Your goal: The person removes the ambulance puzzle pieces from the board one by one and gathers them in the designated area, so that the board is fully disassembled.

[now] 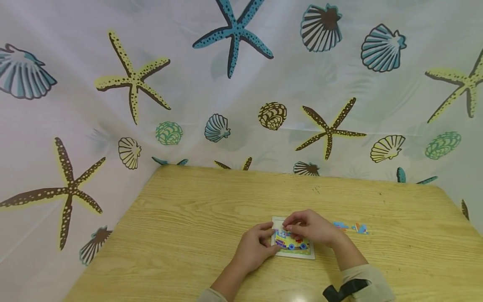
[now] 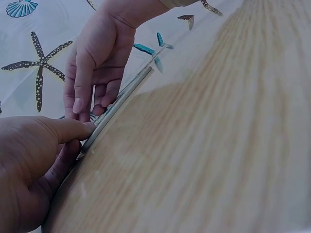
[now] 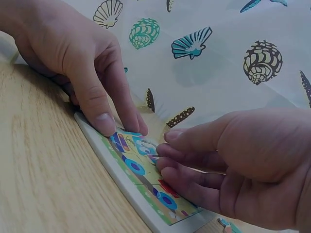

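A small jigsaw puzzle (image 1: 294,254) with a white border lies on the table; its picture shows a yellow vehicle with blue wheels. My left hand (image 1: 253,246) holds the puzzle at its left side, and in the right wrist view the thumb (image 3: 104,124) presses on the border. Over the puzzle's upper part, my right hand (image 1: 311,227) pinches a puzzle piece between thumb and fingers, mostly hidden by the fingertips. Bare pale backing shows at the puzzle's upper left. Two groups of loose blue puzzle pieces, one group (image 1: 340,225) and another (image 1: 361,228), lie right of the puzzle.
The wood-grain table (image 1: 170,239) stretches out on both sides. A white curtain (image 1: 188,96) printed with starfish and shells hangs along the table's back and left. A black strap (image 1: 345,289) is around the right sleeve.
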The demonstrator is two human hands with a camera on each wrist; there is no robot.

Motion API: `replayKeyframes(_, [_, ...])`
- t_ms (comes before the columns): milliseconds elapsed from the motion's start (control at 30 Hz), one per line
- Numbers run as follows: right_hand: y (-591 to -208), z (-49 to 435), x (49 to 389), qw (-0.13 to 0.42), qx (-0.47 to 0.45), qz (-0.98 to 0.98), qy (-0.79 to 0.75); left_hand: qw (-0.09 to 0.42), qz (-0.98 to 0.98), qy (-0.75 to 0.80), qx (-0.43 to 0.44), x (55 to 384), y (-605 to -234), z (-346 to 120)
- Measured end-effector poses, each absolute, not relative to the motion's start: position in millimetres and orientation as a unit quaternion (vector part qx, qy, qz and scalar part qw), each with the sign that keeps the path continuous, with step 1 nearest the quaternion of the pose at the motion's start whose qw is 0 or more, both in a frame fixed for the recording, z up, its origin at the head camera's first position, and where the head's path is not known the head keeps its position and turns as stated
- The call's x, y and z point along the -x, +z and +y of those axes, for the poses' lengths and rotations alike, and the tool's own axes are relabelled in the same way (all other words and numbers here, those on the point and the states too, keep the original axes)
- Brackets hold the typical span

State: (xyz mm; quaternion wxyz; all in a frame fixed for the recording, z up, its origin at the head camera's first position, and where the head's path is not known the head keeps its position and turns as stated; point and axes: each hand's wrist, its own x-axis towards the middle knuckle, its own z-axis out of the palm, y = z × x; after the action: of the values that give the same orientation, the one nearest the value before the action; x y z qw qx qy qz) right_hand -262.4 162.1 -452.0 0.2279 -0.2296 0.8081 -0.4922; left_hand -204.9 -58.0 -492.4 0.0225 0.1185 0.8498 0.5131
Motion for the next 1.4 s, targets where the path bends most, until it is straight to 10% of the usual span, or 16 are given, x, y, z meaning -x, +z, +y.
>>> replayKeyframes(1400, [-454.4,177.2,267.5,0.242,0.194,0.782,-0.541,0.007,0.845,0.523,-0.115,204.0,-489.6,-54.3])
